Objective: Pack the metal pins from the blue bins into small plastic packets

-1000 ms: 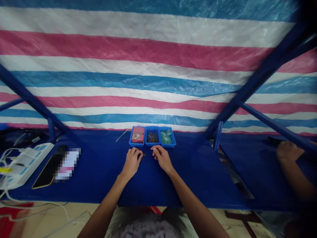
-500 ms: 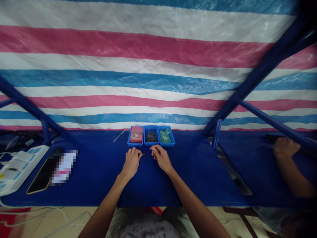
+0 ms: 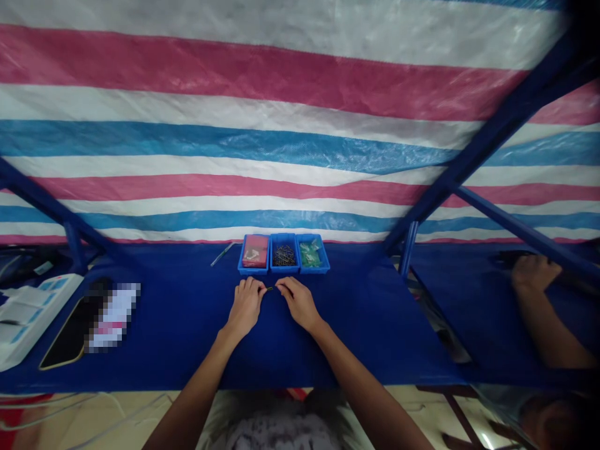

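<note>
My left hand [image 3: 246, 306] pinches a thin brass-coloured screw [image 3: 269, 289] between thumb and forefinger, its free end pointing right. Close to that end, my right hand [image 3: 300, 305] has thumb and fingertips pressed together; what they grip is too small to make out. Just beyond the hands, three blue bins stand side by side. A red block or packet with small pale pieces on top lies in the left bin [image 3: 254, 270]. Dark metal screws fill the middle bin [image 3: 284, 269], while the right bin [image 3: 315, 270] contains small clear-green plastic pieces.
A pen [image 3: 221, 254] lies left of the bins. Further left on the blue table [image 3: 178, 331] are a phone [image 3: 70, 334], a blurred-out paper [image 3: 114, 315] and a white power strip [image 3: 40, 319]. Blue frame bars slant at both sides. Another person's hand [image 3: 537, 273] rests at far right.
My right hand has come left toward the screw, and its loosely curled fingers have closed into a pinch. The left hand keeps hold of the screw. The view has shifted slightly.
</note>
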A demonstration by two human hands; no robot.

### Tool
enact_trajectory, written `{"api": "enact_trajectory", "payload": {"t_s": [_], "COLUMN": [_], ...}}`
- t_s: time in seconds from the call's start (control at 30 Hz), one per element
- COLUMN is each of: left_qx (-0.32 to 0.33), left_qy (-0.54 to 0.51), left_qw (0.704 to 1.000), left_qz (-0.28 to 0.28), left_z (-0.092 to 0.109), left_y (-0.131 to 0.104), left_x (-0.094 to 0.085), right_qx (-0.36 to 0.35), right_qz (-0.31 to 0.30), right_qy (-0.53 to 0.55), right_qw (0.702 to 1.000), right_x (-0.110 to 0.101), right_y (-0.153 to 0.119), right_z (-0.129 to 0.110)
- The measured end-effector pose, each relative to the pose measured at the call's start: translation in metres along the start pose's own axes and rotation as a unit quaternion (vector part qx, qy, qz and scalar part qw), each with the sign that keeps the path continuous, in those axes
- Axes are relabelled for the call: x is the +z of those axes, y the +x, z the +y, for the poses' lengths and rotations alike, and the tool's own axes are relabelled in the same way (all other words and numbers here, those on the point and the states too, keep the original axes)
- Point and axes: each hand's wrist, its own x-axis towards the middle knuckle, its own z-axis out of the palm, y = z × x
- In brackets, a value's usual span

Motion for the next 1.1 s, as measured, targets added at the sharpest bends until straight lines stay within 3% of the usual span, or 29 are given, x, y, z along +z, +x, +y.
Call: {"api": "enact_trajectory", "payload": {"t_s": [0.27, 0.47, 0.67, 1.1], "left_qx": [0.003, 0.009, 0.004, 0.000], "left_qy": [-0.032, -0.064, -0.087, -0.094], "left_qw": [0.999, 0.998, 0.996, 0.995], "left_qz": [-0.014, -0.012, -0.025, -0.016], "left_z": [-0.001, -0.002, -0.001, -0.005], "left_y": [-0.001, 0.001, 0.004, 0.003], "left_x": [-0.002, -0.006, -0.012, -0.006], "right_qx": [-0.028, -0.038, -0.031, -0.030], "right_qz": [-0.049, -0.048, -0.038, -0.031], "right_qy": [-0.120, -0.169, -0.189, -0.198], "right_qw": [0.991, 0.984, 0.981, 0.979], "right_x": [0.006, 0.009, 0.011, 0.013], "right_y": [0.001, 0.000, -0.001, -0.002], "right_z": [0.000, -0.003, -0.002, 0.000]}}
